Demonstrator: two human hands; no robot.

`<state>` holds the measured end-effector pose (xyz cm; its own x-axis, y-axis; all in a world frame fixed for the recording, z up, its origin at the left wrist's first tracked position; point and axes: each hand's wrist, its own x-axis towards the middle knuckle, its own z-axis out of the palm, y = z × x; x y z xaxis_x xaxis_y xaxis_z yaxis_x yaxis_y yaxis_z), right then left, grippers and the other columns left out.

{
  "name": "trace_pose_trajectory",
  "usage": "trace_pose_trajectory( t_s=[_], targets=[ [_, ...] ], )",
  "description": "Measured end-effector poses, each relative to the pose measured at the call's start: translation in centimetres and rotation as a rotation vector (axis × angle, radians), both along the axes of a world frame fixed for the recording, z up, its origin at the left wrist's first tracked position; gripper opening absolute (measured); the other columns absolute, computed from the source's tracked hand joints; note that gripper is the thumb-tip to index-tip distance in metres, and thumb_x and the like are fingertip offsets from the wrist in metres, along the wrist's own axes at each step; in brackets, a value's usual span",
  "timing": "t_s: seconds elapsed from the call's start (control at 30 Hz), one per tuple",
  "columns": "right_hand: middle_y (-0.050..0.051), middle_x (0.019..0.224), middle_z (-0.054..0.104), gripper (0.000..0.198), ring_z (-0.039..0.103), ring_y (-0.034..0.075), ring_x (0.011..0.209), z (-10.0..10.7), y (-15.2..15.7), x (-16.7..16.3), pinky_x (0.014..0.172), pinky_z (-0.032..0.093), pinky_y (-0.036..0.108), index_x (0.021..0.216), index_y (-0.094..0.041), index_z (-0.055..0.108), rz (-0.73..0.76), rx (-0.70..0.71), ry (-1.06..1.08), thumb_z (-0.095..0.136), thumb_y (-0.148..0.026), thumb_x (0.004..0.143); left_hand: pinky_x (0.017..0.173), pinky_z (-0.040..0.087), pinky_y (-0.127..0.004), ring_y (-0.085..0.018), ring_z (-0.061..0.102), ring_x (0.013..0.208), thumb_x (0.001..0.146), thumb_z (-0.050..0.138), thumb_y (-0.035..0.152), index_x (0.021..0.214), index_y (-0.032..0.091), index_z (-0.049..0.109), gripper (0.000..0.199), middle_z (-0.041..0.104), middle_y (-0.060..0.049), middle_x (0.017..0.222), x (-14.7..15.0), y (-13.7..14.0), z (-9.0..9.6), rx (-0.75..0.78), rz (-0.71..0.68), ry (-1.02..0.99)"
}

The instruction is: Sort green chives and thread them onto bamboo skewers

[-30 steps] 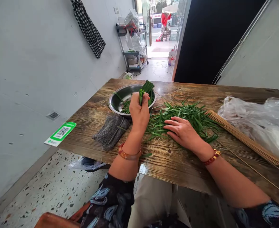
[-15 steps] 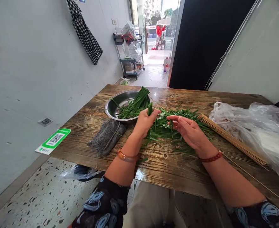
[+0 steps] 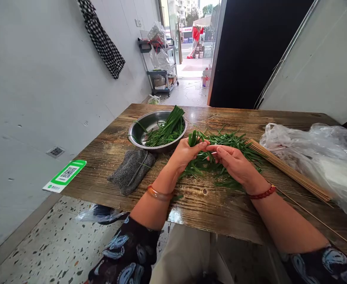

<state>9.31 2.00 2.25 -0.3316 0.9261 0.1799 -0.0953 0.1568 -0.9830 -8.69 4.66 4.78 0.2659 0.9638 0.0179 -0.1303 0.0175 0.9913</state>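
My left hand (image 3: 185, 153), with an amber bangle at the wrist, is closed around a small bunch of garlic chives (image 3: 193, 138), whose green leaves stick up above the thumb. My right hand (image 3: 232, 161), with a red bead bracelet, has its fingers pinched together on green leaves, right at the tips of the left hand. Its fingers partly hide what they hold. Beneath and behind both hands lies a loose pile of chives (image 3: 229, 139). A steel bowl (image 3: 135, 141) at the left holds a bundle of cut chives (image 3: 169, 128), leaning on its far right rim.
Bamboo skewers (image 3: 288, 171) lie right of the pile, beside clear plastic bags (image 3: 315, 150). A single skewer (image 3: 312, 215) lies nearer me. Left of my arm rests a dark grey mesh cloth (image 3: 132, 171). A QR-code card (image 3: 65, 175) is at the table's left edge.
My two hands have come together, the right moving slightly left and the left moving right. The chives in my left hand now fan out more above the thumb.
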Motion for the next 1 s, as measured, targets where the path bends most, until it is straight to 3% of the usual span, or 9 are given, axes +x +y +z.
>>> trace_pose_trajectory(
  t_s=[0.17, 0.27, 0.4, 0.53, 0.6, 0.7, 0.83, 0.93, 1.0],
  targets=[
    [0.003, 0.107, 0.073, 0.036, 0.064, 0.018, 0.086, 0.2, 0.0, 0.0, 0.075, 0.048, 0.031, 0.113, -0.024, 0.071, -0.047, 0.084, -0.180, 0.053, -0.047, 0.092, 0.042, 0.015, -0.021, -0.003, 0.026, 0.043, 0.068, 0.077, 0.042, 0.078, 0.011, 0.069, 0.033, 0.037, 0.008, 0.048, -0.3, 0.2, 0.2, 0.040, 0.094, -0.044],
    [0.004, 0.095, 0.075, 0.032, 0.066, 0.020, 0.085, 0.1, 0.3, 0.4, 0.076, 0.049, 0.033, 0.101, -0.021, 0.074, -0.173, 0.240, -0.405, 0.054, -0.044, 0.091, 0.041, 0.014, -0.020, -0.003, 0.023, 0.043, 0.071, 0.074, 0.042, 0.079, 0.011, 0.068, 0.032, 0.031, 0.009, 0.049, -1.0, 0.5, 0.7, 0.099, 0.212, -0.084],
    [0.007, 0.088, 0.073, 0.030, 0.067, 0.022, 0.083, -0.7, 1.1, 1.4, 0.076, 0.049, 0.037, 0.086, -0.020, 0.074, -0.378, 0.506, -0.708, 0.052, -0.039, 0.093, 0.041, 0.016, -0.020, -0.003, 0.025, 0.043, 0.077, 0.069, 0.043, 0.079, 0.014, 0.064, 0.030, 0.033, 0.008, 0.053, -2.0, 0.9, 1.2, 0.193, 0.392, -0.117],
    [0.011, 0.107, 0.070, 0.024, 0.064, 0.027, 0.099, -0.9, 1.3, 1.9, 0.087, 0.048, 0.044, 0.096, -0.019, 0.073, -0.529, 0.673, -0.826, 0.054, -0.034, 0.091, 0.045, 0.027, -0.018, -0.005, 0.038, 0.048, 0.085, 0.062, 0.040, 0.078, 0.016, 0.063, 0.026, 0.045, 0.005, 0.058, -2.6, 1.3, 0.9, 0.322, 0.567, -0.047],
    [0.010, 0.108, 0.070, 0.022, 0.063, 0.026, 0.101, -0.7, 1.1, 1.5, 0.090, 0.048, 0.043, 0.098, -0.021, 0.073, -0.471, 0.720, -0.782, 0.054, -0.032, 0.092, 0.051, 0.036, -0.018, -0.006, 0.048, 0.057, 0.088, 0.058, 0.038, 0.077, 0.016, 0.062, 0.025, 0.053, 0.001, 0.065, -2.7, 1.5, 0.6, 0.389, 0.605, 0.015],
    [0.006, 0.100, 0.073, 0.021, 0.065, 0.021, 0.094, -0.3, 0.4, 0.5, 0.088, 0.049, 0.039, 0.095, -0.023, 0.073, -0.193, 0.737, -0.706, 0.053, -0.031, 0.094, 0.061, 0.045, -0.020, -0.009, 0.058, 0.069, 0.091, 0.054, 0.037, 0.077, 0.017, 0.063, 0.026, 0.062, -0.002, 0.076, -2.6, 1.6, 0.3, 0.445, 0.582, 0.048],
    [0.004, 0.107, 0.073, 0.020, 0.064, 0.020, 0.099, -0.4, -0.4, -0.7, 0.094, 0.046, 0.040, 0.098, -0.025, 0.073, 0.120, 0.791, -0.798, 0.055, -0.032, 0.093, 0.066, 0.049, -0.023, -0.010, 0.061, 0.068, 0.093, 0.052, 0.038, 0.078, 0.017, 0.062, 0.027, 0.064, -0.003, 0.076, -2.5, 1.6, 0.2, 0.423, 0.541, 0.042],
    [0.005, 0.112, 0.072, 0.020, 0.060, 0.025, 0.110, -0.7, -0.6, -1.1, 0.097, 0.044, 0.045, 0.104, -0.026, 0.073, 0.151, 0.782, -0.877, 0.059, -0.033, 0.091, 0.063, 0.049, -0.022, -0.009, 0.062, 0.064, 0.092, 0.054, 0.038, 0.078, 0.017, 0.059, 0.026, 0.063, -0.001, 0.075, -2.3, 1.6, 0.4, 0.381, 0.532, 0.006],
    [0.006, 0.111, 0.073, 0.023, 0.059, 0.026, 0.111, -0.7, -0.6, -1.0, 0.097, 0.044, 0.045, 0.107, -0.024, 0.073, 0.095, 0.730, -0.825, 0.059, -0.033, 0.091, 0.060, 0.050, -0.021, -0.009, 0.063, 0.063, 0.091, 0.055, 0.038, 0.080, 0.017, 0.057, 0.024, 0.062, 0.000, 0.074, -2.1, 1.4, 0.6, 0.358, 0.521, -0.023]
  ],
)
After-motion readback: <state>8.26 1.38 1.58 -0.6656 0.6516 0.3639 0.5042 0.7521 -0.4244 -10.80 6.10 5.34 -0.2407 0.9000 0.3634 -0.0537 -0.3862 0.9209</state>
